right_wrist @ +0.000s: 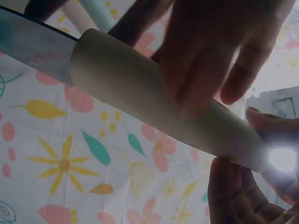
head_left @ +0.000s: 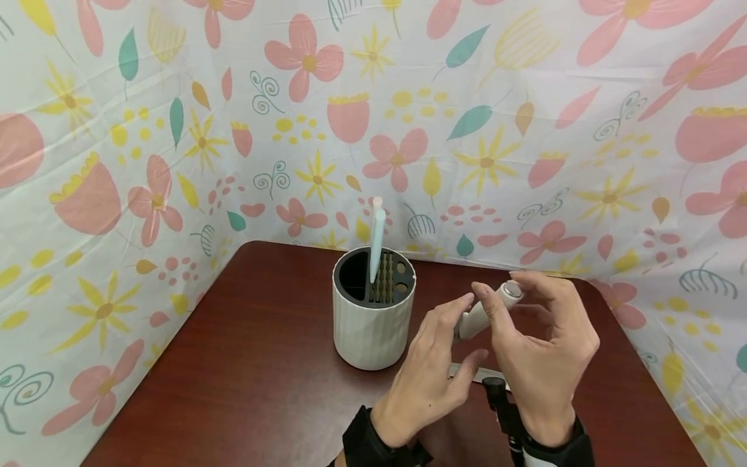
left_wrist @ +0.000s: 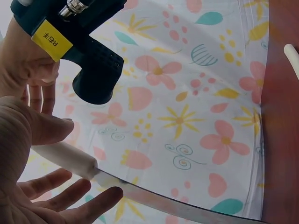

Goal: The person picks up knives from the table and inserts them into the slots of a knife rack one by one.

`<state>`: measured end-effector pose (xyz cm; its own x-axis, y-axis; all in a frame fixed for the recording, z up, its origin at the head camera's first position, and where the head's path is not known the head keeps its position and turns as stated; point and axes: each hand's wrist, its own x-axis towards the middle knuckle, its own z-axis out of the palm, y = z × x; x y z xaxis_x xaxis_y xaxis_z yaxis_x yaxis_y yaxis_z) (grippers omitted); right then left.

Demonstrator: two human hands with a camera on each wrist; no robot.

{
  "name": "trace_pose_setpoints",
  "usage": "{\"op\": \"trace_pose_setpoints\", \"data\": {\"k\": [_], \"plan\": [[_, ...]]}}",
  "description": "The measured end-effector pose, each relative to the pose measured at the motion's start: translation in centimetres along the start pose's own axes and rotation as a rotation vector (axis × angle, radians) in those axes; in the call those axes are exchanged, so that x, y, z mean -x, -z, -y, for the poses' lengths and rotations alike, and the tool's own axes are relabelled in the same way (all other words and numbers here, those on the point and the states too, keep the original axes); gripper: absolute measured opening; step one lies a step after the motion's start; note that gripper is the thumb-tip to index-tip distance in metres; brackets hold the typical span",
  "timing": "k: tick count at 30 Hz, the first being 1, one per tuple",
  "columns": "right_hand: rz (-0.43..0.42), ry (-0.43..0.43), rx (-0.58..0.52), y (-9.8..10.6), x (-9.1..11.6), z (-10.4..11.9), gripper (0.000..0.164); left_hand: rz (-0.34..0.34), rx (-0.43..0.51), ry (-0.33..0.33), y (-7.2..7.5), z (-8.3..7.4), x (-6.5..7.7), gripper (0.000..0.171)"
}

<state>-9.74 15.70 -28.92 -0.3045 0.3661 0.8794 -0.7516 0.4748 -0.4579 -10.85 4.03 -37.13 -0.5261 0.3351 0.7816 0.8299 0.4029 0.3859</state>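
Observation:
A knife with a cream-white handle (head_left: 475, 321) is held above the table, to the right of a round knife holder. My right hand (head_left: 543, 344) pinches the butt end of the handle between thumb and fingers. My left hand (head_left: 426, 363) is at the blade end, its fingers extended along the handle and its thumb apart. In the left wrist view the blade (left_wrist: 163, 200) runs from the handle to the lower right. The head view hides most of it behind the left hand. The right wrist view shows the handle (right_wrist: 140, 98) close up, left fingers above it.
The white ribbed knife holder (head_left: 370, 331) has a black slotted top. A pale teal handle (head_left: 377, 240) stands in it, with a pink-tipped one (head_left: 377, 202) behind. A white strip (head_left: 480, 374) lies on the brown table (head_left: 262, 363) behind the hands. Flowered cloth (head_left: 397, 91) surrounds the table.

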Motion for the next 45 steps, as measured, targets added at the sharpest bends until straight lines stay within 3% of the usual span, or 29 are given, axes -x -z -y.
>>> {"op": "trace_pose_setpoints", "data": {"k": [11,19,31,45], "plan": [[0.019,0.016,-0.007,-0.1,0.5,0.7,0.037,-0.019,0.028,-0.032,0.2,0.0,0.2,0.081],[0.049,0.006,-0.073,0.3,0.7,1.3,0.039,0.005,0.168,0.0,1.2,-0.4,-0.1,0.092],[0.123,0.028,-0.09,0.5,1.4,1.7,0.037,0.003,0.085,-0.104,2.5,-0.5,-0.4,0.086],[0.182,0.053,-0.122,0.0,2.2,2.2,0.034,-0.013,0.013,-0.172,3.1,-0.1,-0.2,0.078]]}}
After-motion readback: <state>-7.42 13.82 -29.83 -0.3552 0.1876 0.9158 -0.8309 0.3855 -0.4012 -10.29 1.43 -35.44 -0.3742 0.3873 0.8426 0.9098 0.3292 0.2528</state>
